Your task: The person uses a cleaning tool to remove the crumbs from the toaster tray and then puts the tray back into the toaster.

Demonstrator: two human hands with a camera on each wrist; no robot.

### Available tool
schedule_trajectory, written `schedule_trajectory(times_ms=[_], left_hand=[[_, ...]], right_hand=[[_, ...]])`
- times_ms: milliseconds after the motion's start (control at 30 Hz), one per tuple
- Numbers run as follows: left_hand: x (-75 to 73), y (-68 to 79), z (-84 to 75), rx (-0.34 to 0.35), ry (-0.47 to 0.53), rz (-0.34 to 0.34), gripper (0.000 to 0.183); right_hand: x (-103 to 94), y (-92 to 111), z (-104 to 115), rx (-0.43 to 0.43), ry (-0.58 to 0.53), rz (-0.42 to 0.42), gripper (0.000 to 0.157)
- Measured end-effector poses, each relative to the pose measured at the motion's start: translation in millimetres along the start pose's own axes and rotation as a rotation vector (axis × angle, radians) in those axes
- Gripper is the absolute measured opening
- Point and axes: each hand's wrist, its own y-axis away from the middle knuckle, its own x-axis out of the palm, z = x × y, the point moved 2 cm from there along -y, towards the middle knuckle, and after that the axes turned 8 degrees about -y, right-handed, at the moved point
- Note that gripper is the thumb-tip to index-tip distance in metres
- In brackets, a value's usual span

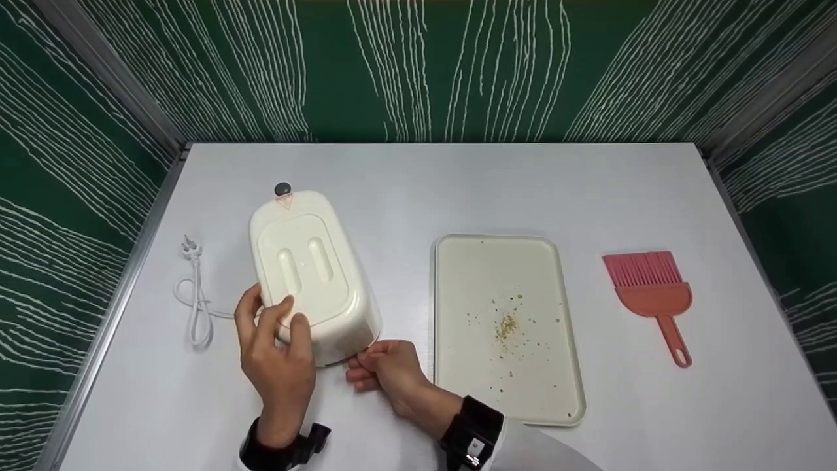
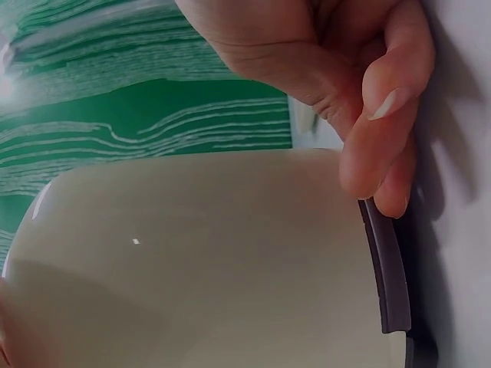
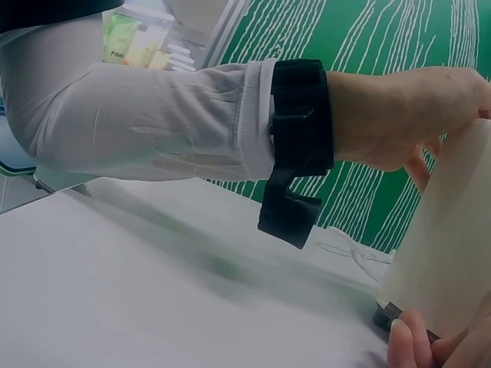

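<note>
A cream toaster point(image 1: 307, 275) stands on the left of the table, two oblong hollows in its top and a dark knob point(image 1: 282, 189) at its far end. My left hand point(image 1: 281, 353) grips its near left corner, fingers bent over the top edge and down the side. Low at the near right corner, my right hand point(image 1: 392, 369) has thumb and fingers at the base. In the left wrist view, the fingertips of the right hand point(image 2: 383, 115) pinch the end of a dark strip point(image 2: 386, 268) along the toaster's bottom edge.
A cream tray point(image 1: 471, 275) right of the toaster bears scattered crumbs point(image 1: 507, 327). Farther right lies a small brush point(image 1: 654, 297) with pink bristles and an orange-red handle. The toaster's white cord point(image 1: 196, 307) and plug lie looped on the left. Green walls point(image 1: 444, 72) enclose the table.
</note>
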Motion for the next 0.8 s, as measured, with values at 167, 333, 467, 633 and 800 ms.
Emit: schedule_trajectory(times_ms=[167,333,467,633,800], left_hand=[[-2.0,0.0,0.0,-0.006,-0.023,0.018,0.024],[-2.9,-0.7,-1.9,-0.018,-0.005,0.024,0.023],[-2.6,0.5,-4.0,-0.035,-0.005,0.011,0.023],[-3.9,1.4,-3.8,-0.025,-0.048,0.017,0.023],[-7.7,0.2,-4.2,-0.017,-0.087,0.031,0.024]], right_hand=[[0.9,-0.4,-2.3,-0.009,-0.004,0.004,0.011],[-0.9,-0.2,-3.1,-0.005,-0.001,0.016,0.005],[-3.1,0.8,-3.2,0.01,0.003,0.032,0.004],[-4.3,3.1,-2.9,0.023,0.027,0.039,0.01],[-5.5,8.3,-0.4,0.036,0.033,0.064,0.015]])
